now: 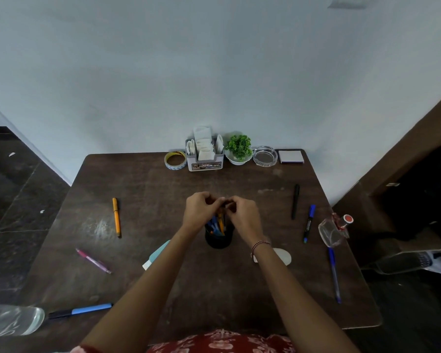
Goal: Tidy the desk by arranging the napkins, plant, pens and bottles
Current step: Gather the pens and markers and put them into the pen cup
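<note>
While my left hand (pixel 199 210) and right hand (pixel 242 215) pinch the pens (pixel 217 224) at centre frame — to bunch them upright in the cup (pixel 218 242) — the orange pen (pixel 116 217) and others lie scattered.

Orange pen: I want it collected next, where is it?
In the head view the orange pen lies left on the desk, left of the left hand and beyond the pink pen.

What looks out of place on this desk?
Scattered around the cup lie an orange pen, a pink pen, a black pen and others. A glass bottle lies tipped over at the right edge; a clear bottle lies on its side at the near left corner.
</note>
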